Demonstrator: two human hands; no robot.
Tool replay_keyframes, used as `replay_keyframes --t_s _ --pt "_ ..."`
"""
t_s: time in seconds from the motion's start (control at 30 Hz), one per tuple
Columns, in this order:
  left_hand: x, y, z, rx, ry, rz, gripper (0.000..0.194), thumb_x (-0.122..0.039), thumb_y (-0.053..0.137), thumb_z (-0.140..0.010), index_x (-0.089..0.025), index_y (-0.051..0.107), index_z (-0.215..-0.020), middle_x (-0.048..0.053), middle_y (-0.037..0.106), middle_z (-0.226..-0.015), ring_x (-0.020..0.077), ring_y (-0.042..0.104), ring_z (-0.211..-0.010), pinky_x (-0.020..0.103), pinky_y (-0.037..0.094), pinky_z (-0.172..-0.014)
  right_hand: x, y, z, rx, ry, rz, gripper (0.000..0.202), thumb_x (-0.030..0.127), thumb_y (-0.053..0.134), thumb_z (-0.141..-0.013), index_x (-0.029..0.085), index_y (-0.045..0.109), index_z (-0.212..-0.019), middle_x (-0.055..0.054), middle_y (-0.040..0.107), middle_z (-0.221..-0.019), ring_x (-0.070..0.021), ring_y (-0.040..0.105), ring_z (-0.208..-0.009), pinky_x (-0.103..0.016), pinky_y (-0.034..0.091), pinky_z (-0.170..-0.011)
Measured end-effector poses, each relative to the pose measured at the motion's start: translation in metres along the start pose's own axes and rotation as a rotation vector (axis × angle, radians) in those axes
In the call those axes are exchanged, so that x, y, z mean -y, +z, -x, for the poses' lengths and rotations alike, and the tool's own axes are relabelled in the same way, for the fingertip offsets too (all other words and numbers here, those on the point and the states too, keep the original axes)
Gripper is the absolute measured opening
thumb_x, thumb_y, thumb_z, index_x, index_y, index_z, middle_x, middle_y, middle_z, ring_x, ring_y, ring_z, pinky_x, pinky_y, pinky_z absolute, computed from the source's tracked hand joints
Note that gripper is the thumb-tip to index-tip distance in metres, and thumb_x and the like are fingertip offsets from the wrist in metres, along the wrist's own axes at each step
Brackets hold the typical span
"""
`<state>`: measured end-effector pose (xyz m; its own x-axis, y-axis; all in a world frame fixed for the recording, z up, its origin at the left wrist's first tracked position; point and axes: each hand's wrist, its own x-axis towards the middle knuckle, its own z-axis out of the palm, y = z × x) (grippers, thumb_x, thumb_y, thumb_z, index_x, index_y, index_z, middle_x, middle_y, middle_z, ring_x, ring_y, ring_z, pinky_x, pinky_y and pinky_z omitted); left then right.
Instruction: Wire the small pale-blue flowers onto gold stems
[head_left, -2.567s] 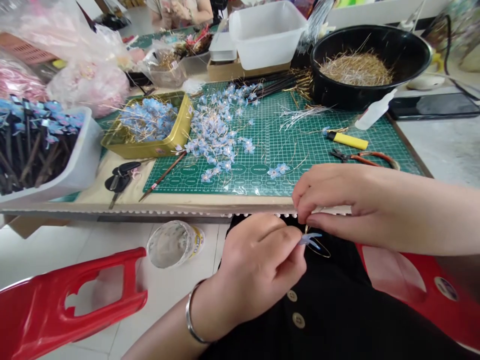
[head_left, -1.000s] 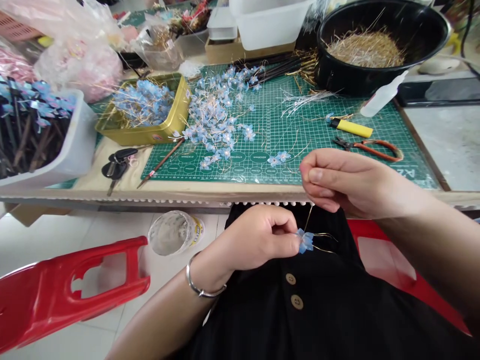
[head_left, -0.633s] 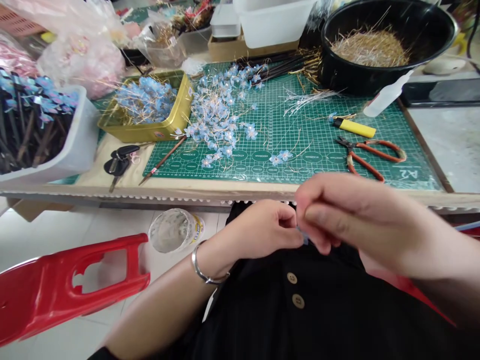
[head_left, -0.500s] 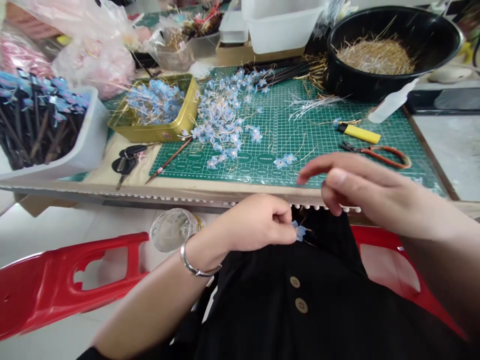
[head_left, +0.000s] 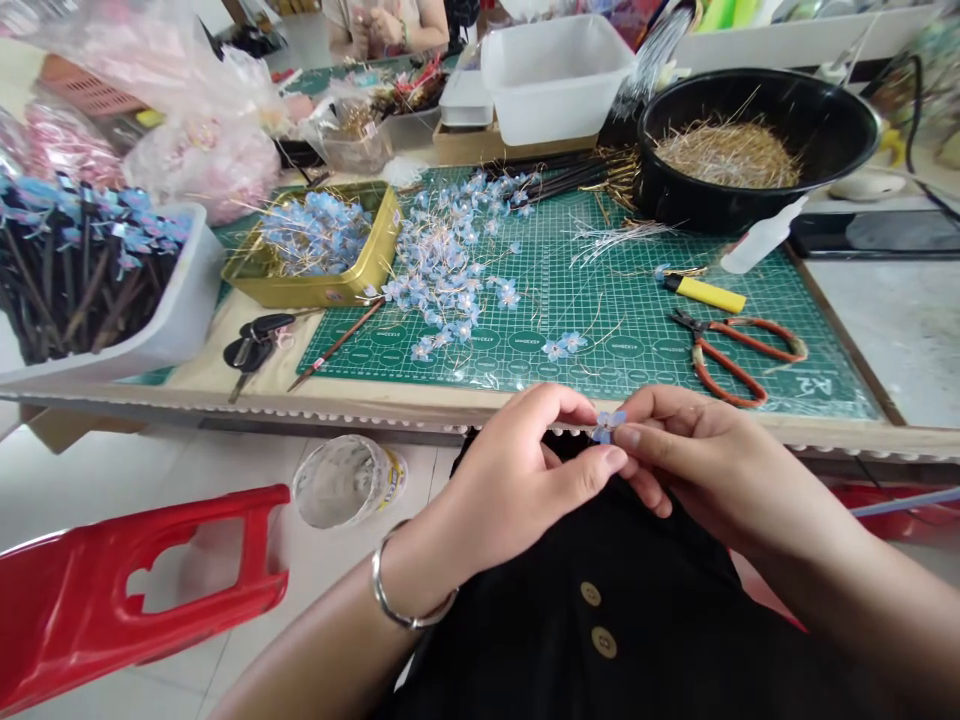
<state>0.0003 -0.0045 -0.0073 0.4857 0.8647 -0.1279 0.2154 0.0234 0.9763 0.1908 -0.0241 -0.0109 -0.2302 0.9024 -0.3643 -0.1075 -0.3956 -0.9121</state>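
Note:
A small blue artificial flower (head_left: 606, 427) is held in front of my black clothing, just off the table's near edge. My left hand (head_left: 536, 460) curls around its left side, with the index fingertip at the petals and the thumb below. From the other side, my right hand (head_left: 686, 445) pinches the flower between thumb and fingers. The flower's stem is hidden among the fingers. Beyond the hands, a few blue flowers on thin wires (head_left: 564, 345) lie on the green cutting mat (head_left: 637, 375). A larger heap of blue flowers (head_left: 450, 265) spreads over the mat's left half.
Orange-handled pliers (head_left: 739, 350), a yellow lighter (head_left: 705, 292) and a white squeeze bottle (head_left: 761, 238) lie at right. A black basin (head_left: 675, 190) holds wires. At left stand a gold tin (head_left: 315, 290), a brush (head_left: 337, 345) and black snips (head_left: 259, 345). A person's hands (head_left: 379, 32) show opposite.
My right hand has come down and left to meet my left hand at the flower, closing its fingers on it. The flower has risen slightly, and the view has tilted up.

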Motion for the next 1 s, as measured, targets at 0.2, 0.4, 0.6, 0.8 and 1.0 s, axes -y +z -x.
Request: replay_keyframes --t_s 0.2,0.4,0.6,0.8,1.0 --pt "0.007 0.016 0.008 -0.003 -0.012 0.217 0.012 -0.033 0.059 -0.098 -0.021 0.057 -0.096 -0.001 0.065 -0.086 0.0103 0.06 -0.077 0.019 0.051 -0.065 -0.004 0.006 0.006 -0.017 -0.031 -0.138 0.03 0.042 0.082 -0.08 0.02 0.062 -0.078 0.003 0.069 -0.06 -0.0083 0.06 -0.046 -0.018 0.049 -0.045" --pt "0.004 0.019 0.009 0.007 -0.007 0.276 0.016 -0.026 0.067 -0.092 -0.021 0.052 -0.096 -0.003 0.063 -0.083 0.0082 0.06 -0.071 0.015 0.048 -0.058 -0.003 0.007 0.013 0.0 -0.025 -0.185 0.028 0.038 0.082 -0.082 0.019 0.062 -0.074 0.005 0.067 -0.056 -0.0055 0.059 -0.046 -0.013 0.047 -0.046" --pt "0.001 0.021 0.01 -0.006 -0.022 0.309 0.011 -0.026 0.06 -0.095 -0.021 0.051 -0.099 -0.004 0.062 -0.074 0.0086 0.058 -0.067 0.018 0.05 -0.063 -0.004 0.009 0.016 0.03 -0.069 -0.126 0.025 0.04 0.075 -0.088 0.021 0.063 -0.078 0.003 0.071 -0.063 -0.0064 0.064 -0.051 -0.014 0.052 -0.051" --pt "-0.003 0.017 0.007 -0.057 -0.041 0.211 0.007 -0.019 0.059 -0.089 -0.02 0.055 -0.083 -0.005 0.056 -0.068 0.009 0.051 -0.061 0.019 0.042 -0.056 -0.005 0.009 0.021 -0.135 -0.29 0.428 0.021 0.036 0.07 -0.089 0.023 0.06 -0.076 0.004 0.066 -0.055 -0.0117 0.062 -0.044 -0.019 0.05 -0.041" --pt "-0.008 0.016 0.006 -0.107 -0.122 0.117 0.014 -0.019 0.06 -0.08 -0.021 0.051 -0.071 -0.007 0.045 -0.06 0.0092 0.039 -0.056 0.022 0.032 -0.051 0.0 0.004 0.017 -0.221 -1.039 1.122 0.014 0.015 0.061 -0.092 0.023 0.065 -0.102 -0.006 0.075 -0.081 -0.0183 0.073 -0.07 -0.028 0.058 -0.062"
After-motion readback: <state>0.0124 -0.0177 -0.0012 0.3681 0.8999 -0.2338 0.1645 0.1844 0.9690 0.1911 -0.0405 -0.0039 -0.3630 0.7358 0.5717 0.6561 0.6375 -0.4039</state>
